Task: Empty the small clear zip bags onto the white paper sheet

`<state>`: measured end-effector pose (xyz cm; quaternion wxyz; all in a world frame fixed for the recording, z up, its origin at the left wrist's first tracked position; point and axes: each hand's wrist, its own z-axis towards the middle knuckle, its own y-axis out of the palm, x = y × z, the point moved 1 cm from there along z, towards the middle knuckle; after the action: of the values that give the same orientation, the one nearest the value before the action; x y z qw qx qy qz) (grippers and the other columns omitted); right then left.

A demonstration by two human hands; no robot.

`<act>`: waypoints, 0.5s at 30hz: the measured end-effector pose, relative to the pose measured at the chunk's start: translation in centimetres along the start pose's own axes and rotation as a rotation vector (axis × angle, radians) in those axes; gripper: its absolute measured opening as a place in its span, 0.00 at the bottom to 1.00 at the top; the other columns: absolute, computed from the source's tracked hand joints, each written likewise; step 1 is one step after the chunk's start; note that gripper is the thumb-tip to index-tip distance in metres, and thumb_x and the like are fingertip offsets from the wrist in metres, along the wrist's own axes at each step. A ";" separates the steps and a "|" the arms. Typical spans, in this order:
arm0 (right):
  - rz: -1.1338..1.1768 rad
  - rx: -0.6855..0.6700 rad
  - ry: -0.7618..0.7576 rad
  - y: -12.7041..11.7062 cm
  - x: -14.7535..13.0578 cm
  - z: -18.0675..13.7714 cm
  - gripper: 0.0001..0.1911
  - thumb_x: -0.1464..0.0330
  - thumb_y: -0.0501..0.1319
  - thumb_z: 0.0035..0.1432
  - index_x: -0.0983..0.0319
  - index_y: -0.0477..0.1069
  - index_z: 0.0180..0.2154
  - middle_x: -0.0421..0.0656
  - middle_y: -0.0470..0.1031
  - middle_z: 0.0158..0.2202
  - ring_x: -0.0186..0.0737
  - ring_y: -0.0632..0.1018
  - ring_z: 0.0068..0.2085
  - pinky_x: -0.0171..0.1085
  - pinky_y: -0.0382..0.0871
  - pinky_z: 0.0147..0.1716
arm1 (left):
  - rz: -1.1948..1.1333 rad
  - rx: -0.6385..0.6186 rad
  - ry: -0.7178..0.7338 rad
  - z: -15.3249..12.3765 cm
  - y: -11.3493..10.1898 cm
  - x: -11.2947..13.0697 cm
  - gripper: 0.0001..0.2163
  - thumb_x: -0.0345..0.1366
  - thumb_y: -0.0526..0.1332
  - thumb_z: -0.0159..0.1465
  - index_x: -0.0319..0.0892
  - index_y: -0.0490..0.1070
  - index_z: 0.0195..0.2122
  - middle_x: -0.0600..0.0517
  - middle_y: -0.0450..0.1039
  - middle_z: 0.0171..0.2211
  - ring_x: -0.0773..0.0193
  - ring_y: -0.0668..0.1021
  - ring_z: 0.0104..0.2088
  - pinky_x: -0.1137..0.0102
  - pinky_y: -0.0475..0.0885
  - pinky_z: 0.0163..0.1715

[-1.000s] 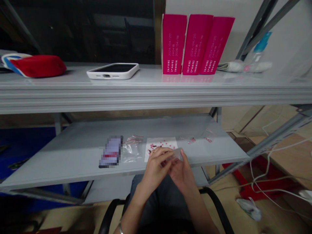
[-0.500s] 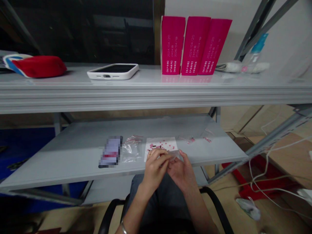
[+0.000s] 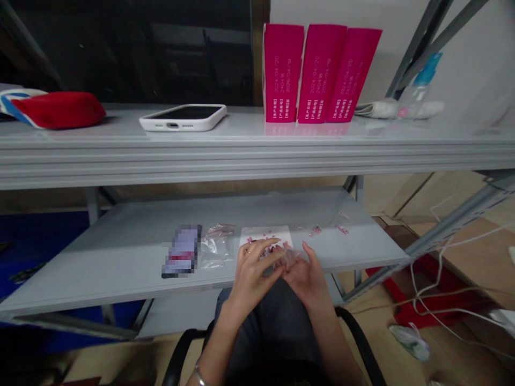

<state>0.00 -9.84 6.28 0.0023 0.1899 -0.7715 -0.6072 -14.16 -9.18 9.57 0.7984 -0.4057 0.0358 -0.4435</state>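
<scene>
My left hand and my right hand meet over the front edge of the lower shelf, fingers pinched together on a small clear plastic bag. Just behind the hands a white sheet with several small pink pieces lies on the shelf. To its left lie a pile of empty clear bags and a dark phone-sized object.
Small bags with pink pieces lie at the right of the lower shelf. The upper shelf carries a white-cased phone, three pink boxes, a red pouch and a bottle. White cables trail on the floor at right.
Both hands have moved a little forward and up over the shelf edge, still working the small clear bag; the left fingers have spread slightly.
</scene>
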 end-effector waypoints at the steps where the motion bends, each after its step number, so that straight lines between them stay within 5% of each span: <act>1: -0.022 0.014 -0.010 -0.2 -0.2 0.1 0.14 0.63 0.52 0.62 0.65 0.70 0.39 0.47 0.78 0.37 0.37 0.78 0.36 0.36 0.73 0.36 | -0.006 -0.005 -0.004 0.0 0.0 -0.1 0.12 0.33 0.64 0.58 0.49 0.73 0.43 0.49 0.71 0.50 0.57 0.72 0.49 0.58 0.63 0.46; 15: -0.211 0.073 -0.079 -0.5 -1.5 2.0 0.14 0.59 0.60 0.55 0.61 0.69 0.40 0.43 0.77 0.34 0.39 0.79 0.36 0.39 0.74 0.37 | -0.059 -0.116 -0.071 0.6 0.0 -1.5 0.17 0.34 0.66 0.55 0.52 0.72 0.47 0.48 0.67 0.54 0.54 0.69 0.53 0.56 0.62 0.50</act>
<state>1.10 -7.64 5.68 -0.0987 0.2459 -0.7682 -0.5827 -14.83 -7.69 9.54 0.7609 -0.4674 0.0210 -0.4495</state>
